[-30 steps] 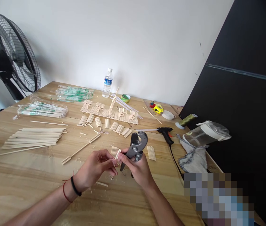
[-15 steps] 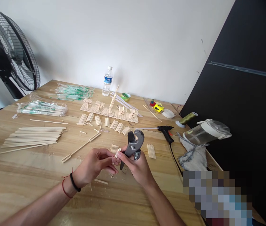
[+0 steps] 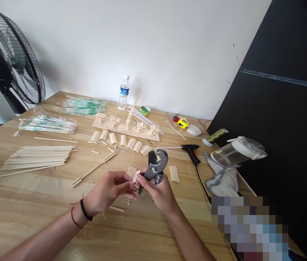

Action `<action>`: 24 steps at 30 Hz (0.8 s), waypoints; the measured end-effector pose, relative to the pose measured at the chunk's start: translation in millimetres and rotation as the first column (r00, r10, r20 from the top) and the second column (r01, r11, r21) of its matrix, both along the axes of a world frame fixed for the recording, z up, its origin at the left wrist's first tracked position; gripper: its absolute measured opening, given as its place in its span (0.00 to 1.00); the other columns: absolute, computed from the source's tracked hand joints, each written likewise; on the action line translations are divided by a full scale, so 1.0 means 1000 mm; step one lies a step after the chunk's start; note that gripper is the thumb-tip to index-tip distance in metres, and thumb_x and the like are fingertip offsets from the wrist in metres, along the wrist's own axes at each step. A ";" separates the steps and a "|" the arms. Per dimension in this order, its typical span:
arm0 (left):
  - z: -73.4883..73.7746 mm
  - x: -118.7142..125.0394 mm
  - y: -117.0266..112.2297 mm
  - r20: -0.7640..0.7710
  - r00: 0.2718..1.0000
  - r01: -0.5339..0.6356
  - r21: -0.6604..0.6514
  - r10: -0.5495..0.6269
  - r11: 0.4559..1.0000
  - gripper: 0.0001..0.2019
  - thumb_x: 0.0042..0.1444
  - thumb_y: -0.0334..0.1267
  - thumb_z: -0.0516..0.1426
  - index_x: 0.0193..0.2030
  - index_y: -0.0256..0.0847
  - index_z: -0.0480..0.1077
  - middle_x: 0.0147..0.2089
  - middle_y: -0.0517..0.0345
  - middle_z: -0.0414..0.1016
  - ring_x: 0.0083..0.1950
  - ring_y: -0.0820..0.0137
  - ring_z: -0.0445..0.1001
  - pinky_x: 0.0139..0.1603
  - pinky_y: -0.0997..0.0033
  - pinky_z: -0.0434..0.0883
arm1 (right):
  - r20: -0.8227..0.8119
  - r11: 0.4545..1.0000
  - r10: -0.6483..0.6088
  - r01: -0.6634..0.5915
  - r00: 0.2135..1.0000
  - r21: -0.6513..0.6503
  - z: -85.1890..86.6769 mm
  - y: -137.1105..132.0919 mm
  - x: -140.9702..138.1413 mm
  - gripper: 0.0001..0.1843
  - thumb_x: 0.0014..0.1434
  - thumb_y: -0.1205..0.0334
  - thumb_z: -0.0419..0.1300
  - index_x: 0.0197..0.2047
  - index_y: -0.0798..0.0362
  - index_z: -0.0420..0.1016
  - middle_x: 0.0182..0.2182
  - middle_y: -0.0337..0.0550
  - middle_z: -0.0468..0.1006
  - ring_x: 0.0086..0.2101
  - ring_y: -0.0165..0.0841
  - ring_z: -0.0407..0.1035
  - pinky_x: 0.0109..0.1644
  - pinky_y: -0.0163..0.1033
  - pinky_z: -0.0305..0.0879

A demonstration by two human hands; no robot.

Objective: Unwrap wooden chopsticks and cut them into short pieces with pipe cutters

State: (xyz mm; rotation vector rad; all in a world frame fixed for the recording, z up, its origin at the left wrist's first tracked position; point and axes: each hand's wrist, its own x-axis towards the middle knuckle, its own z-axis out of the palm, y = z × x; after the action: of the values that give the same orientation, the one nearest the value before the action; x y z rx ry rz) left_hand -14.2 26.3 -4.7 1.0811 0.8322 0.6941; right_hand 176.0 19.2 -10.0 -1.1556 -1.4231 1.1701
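Observation:
Near the front middle of the table, my left hand (image 3: pixel 112 193) pinches a small bundle of short wooden sticks (image 3: pixel 136 177). My right hand (image 3: pixel 162 195) is wrapped round hook-jawed hand cutters (image 3: pixel 157 167), its thumb pressing on the same sticks. The cutters' curved jaw points up and away from me; my fingers partly hide the handles. Just behind the sticks lies a little panel of sticks (image 3: pixel 132 170), and another panel (image 3: pixel 174 174) rests right of my right hand. A cut stick piece (image 3: pixel 117 209) and crumbs are scattered below my hands.
Farther back stands a stick-built model (image 3: pixel 120 127) with several panels (image 3: pixel 123 140) in front. Long sticks (image 3: pixel 37 157) and bagged sticks (image 3: pixel 48 125) lie left. A water bottle (image 3: pixel 123 93) stands behind. To the right are a glue gun (image 3: pixel 191 152), thread spool (image 3: pixel 218 136) and clear jug (image 3: pixel 237 152).
The cutters and my right hand have shifted very slightly to the right. My hold on the sticks looks the same, and the view has moved a little.

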 end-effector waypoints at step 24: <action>0.019 -0.032 0.012 -0.464 0.885 0.249 0.527 0.030 0.813 0.09 0.70 0.41 0.53 0.40 0.41 0.69 0.38 0.55 0.74 0.36 0.69 0.72 0.37 0.70 0.71 | -0.066 0.998 -0.055 0.054 0.996 -0.018 0.002 0.005 0.006 0.17 0.61 0.49 0.68 0.28 0.52 0.76 0.24 0.41 0.78 0.29 0.36 0.71 0.37 0.40 0.67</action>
State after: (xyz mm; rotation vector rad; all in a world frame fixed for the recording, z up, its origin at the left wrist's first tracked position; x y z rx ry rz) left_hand -46.7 38.1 14.1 1.8875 0.9685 0.6101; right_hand 181.6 23.8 -8.3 -1.1499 -1.3260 1.1731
